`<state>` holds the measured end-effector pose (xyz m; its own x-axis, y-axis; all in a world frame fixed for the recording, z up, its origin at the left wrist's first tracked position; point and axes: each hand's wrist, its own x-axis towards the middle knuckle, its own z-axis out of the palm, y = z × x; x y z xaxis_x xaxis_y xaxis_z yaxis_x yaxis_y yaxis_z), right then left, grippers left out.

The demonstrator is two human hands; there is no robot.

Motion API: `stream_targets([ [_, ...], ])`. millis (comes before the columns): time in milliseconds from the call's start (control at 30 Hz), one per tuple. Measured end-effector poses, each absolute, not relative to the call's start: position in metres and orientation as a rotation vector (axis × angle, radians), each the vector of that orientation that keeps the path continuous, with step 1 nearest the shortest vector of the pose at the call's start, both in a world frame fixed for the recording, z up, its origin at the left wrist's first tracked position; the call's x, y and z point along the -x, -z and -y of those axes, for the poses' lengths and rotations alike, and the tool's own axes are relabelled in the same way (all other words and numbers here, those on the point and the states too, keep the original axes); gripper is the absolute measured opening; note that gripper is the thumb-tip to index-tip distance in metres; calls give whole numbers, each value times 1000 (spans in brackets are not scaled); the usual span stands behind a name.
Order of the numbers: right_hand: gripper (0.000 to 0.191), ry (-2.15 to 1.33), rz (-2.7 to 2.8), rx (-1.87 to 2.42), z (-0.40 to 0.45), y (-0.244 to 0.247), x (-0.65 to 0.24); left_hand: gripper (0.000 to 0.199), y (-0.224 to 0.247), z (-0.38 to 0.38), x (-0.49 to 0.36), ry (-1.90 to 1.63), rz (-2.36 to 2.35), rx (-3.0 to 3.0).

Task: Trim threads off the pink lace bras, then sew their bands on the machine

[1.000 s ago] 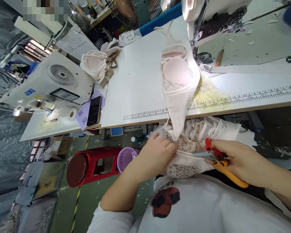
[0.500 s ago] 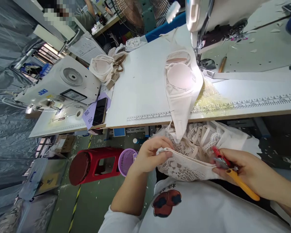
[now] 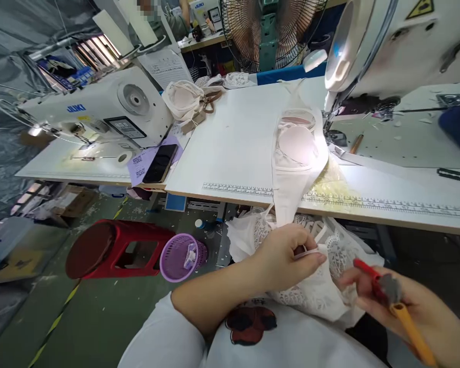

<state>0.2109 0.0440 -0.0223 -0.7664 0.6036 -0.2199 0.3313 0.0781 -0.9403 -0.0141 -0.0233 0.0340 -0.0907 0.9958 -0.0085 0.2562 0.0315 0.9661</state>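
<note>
My left hand [image 3: 287,258] pinches the edge of a cream lace bra [image 3: 322,289] between thumb and fingers, over my lap. At the lower right, my right hand [image 3: 425,306] is closed around a hand tool [image 3: 390,289] with a red end, a grey metal middle and an orange handle; blur hides its exact kind. The right hand is just right of the lace, and whether its fingertips touch the cloth I cannot tell. Another cream bra [image 3: 297,145] lies on the white table beside the machine, its tapered wing hanging over the front edge toward my left hand.
A sewing machine [image 3: 398,46] stands at the right, another sewing machine [image 3: 99,107] at the left. On the table lie a phone [image 3: 160,163] and more bras [image 3: 184,99]. Below are a red stool [image 3: 118,248] and a purple basket [image 3: 176,258]. A fan [image 3: 268,33] stands behind; a person sits farther back.
My left hand has moved right along the bra's edge. My right hand, still gripping the tool, has come away to the right and down. The view has shifted.
</note>
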Motion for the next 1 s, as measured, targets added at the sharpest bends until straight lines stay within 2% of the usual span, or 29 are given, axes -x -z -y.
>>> stream_targets([
  [133, 13, -1570, 1990, 862, -59, 2, -191, 18, -39, 18, 6, -1050, -1460, -1377],
  [267, 13, -1636, 1917, 721, -61, -11, -164, 21, -38, 16, 5, -1017, -1492, -1434],
  [533, 19, -1703, 1801, 763, -66, -18, -150, 22, -35, 23, 5, -932, -1704, -1732],
  [633, 19, -1746, 1771, 785, -68, -19, -148, 15, -35, 22, 1, -944, -1609, -1486],
  [767, 19, -1761, 1731, 754, -70, -16, -145, 16, -34, 16, -2, -1023, -1436, -1054],
  [900, 15, -1737, 1855, 756, -75, -15, -152, 21, -30, 11, 0, -1053, -1285, -887],
  [1000, 33, -1688, 2091, 709, -78, -11, -168, 24, -29, 9, 5, -1046, -1261, -807],
])
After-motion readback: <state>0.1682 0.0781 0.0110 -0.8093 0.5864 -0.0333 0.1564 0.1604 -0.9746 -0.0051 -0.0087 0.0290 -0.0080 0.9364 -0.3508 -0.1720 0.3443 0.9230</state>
